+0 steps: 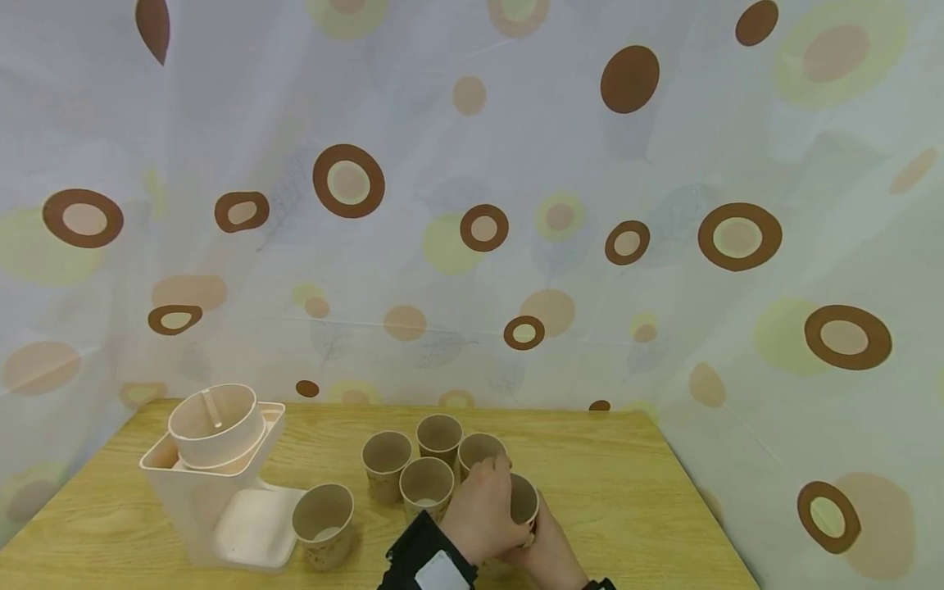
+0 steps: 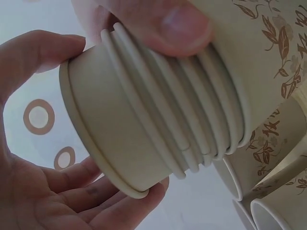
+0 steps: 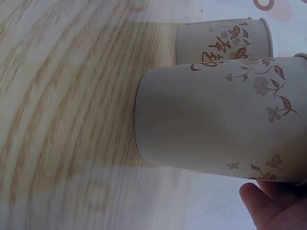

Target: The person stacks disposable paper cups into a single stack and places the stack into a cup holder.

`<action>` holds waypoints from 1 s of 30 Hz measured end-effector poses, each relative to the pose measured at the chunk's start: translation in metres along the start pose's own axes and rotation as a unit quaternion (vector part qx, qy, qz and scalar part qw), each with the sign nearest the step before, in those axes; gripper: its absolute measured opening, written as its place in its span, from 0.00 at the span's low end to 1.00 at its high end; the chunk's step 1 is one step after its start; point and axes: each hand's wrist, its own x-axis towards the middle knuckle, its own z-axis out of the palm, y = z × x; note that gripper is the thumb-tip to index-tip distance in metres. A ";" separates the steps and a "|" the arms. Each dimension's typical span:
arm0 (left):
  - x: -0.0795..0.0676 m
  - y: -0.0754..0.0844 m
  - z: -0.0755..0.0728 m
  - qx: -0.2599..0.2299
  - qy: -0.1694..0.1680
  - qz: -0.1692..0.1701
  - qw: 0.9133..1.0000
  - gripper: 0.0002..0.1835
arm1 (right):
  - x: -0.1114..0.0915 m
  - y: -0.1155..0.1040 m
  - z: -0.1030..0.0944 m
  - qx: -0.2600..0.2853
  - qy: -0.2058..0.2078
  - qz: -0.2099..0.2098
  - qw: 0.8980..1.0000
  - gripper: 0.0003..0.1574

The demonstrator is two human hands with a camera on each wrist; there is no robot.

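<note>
A stack of nested beige paper cups (image 2: 144, 100) is between my two hands, printed with brown flowers and lettering. My left hand (image 1: 479, 508) pinches the rim of the top cup, thumb on one side and fingers on the other. Around the lower rims of the stack, my right hand (image 1: 549, 549) grips with its thumb (image 2: 187, 28) across them. In the right wrist view, a printed cup (image 3: 206, 117) stands on the table, with right-hand fingers (image 3: 271, 206) beside its upper part. In the left wrist view the top cup stands out farther than the others.
Several more paper cups (image 1: 387, 463) stand upright close to my left hand. Farther left, a single cup (image 1: 324, 524) is beside a cream plastic holder (image 1: 184, 492) with a round open cylinder (image 1: 214, 447) on top. A patterned sheet (image 1: 472, 164) hangs behind the wooden table (image 1: 627, 483).
</note>
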 end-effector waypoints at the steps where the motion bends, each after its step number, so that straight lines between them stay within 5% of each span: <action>1: 0.000 0.000 0.000 0.000 -0.003 -0.002 1.000 0.36 | 0.000 0.000 0.000 -0.003 0.001 0.000 1.000 0.52; 9: 0.000 -0.003 0.003 -0.006 -0.021 -0.006 1.000 0.37 | 0.000 -0.001 0.000 -0.007 0.002 0.004 1.000 0.51; 20: -0.008 -0.012 0.018 0.002 0.010 0.016 1.000 0.39 | -0.001 -0.002 0.001 0.013 -0.006 -0.013 1.000 0.48; 24: -0.015 -0.017 0.015 -0.034 0.014 0.023 0.999 0.39 | -0.001 -0.001 0.001 0.007 0.003 -0.023 1.000 0.47; 27: -0.025 -0.026 0.004 -0.053 0.049 0.008 0.997 0.36 | -0.002 -0.001 0.001 0.016 -0.001 -0.021 1.000 0.47; 30: -0.035 -0.044 -0.015 -0.040 0.103 -0.046 0.993 0.33 | -0.002 -0.001 0.001 0.029 -0.005 -0.016 0.999 0.50</action>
